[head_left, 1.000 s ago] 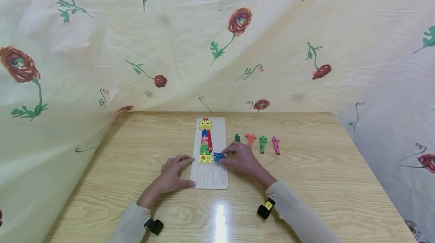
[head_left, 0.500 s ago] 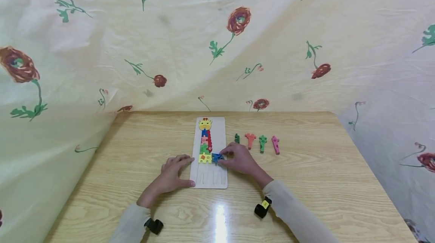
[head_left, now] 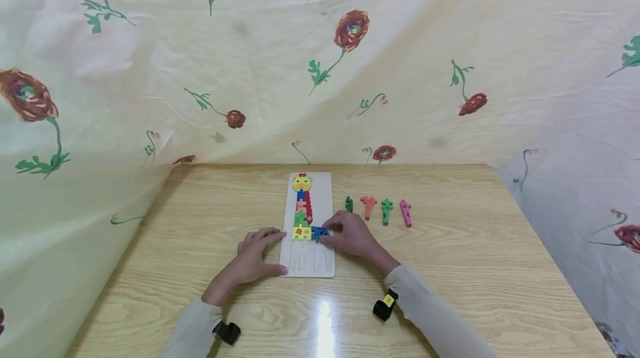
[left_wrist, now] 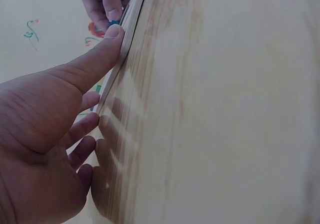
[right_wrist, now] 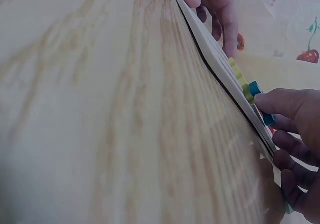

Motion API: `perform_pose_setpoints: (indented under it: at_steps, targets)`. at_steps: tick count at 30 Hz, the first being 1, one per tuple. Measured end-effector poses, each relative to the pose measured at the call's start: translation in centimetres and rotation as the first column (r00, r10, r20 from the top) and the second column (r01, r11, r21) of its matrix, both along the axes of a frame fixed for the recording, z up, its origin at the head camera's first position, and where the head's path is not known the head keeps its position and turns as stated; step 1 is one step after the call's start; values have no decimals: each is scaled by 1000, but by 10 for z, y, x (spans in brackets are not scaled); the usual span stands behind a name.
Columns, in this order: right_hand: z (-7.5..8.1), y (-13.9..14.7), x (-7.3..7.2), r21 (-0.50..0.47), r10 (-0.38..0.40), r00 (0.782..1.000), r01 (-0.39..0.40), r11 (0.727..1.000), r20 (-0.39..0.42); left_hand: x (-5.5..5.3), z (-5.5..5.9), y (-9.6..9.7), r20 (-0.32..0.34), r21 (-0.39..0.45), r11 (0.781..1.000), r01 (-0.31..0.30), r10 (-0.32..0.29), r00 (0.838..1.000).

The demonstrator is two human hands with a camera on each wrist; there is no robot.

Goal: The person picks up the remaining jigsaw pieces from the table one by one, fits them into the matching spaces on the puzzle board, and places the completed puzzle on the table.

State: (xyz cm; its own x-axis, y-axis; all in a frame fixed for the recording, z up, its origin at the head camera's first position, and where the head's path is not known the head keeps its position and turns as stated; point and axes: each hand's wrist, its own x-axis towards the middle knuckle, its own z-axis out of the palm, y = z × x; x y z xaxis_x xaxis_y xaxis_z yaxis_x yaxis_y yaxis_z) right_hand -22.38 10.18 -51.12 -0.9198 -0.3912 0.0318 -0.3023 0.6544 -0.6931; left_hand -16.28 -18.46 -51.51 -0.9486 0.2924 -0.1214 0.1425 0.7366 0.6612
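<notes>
A white puzzle board (head_left: 324, 191) lies on the table, bearing a giraffe made of coloured pieces. Its yellow head (head_left: 302, 183) is at the top, with blue, pink, green and red pieces below. My right hand (head_left: 352, 234) pinches a blue puzzle piece (head_left: 318, 233) between thumb and fingers, right beside the yellow piece (head_left: 301, 233). The right wrist view shows the thumb on this blue piece (right_wrist: 254, 88), low over the board. My left hand (head_left: 254, 258) rests at the board's left edge; in the left wrist view its thumb (left_wrist: 114, 32) touches the rim, fingers spread.
To the right of the board lie a dark green piece (head_left: 349, 204), an orange piece (head_left: 368, 208), a green piece (head_left: 387, 212) and a pink piece (head_left: 406, 213). Light wood tabletop (head_left: 475, 247) surrounds them. A flowered cloth (head_left: 280, 58) hangs behind.
My right hand has slid the blue piece a little to the left, up against the yellow piece. The left hand keeps its place on the board's edge.
</notes>
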Motion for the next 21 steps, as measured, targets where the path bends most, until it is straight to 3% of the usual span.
perform_pose_setpoints:
  at_steps: [21]
  targets:
    - [1, 1, 0, -9, 6, 1000, -6, 1000, 18, 0, 1, 0, 9, 2, 1000, -3, 3, 1000]
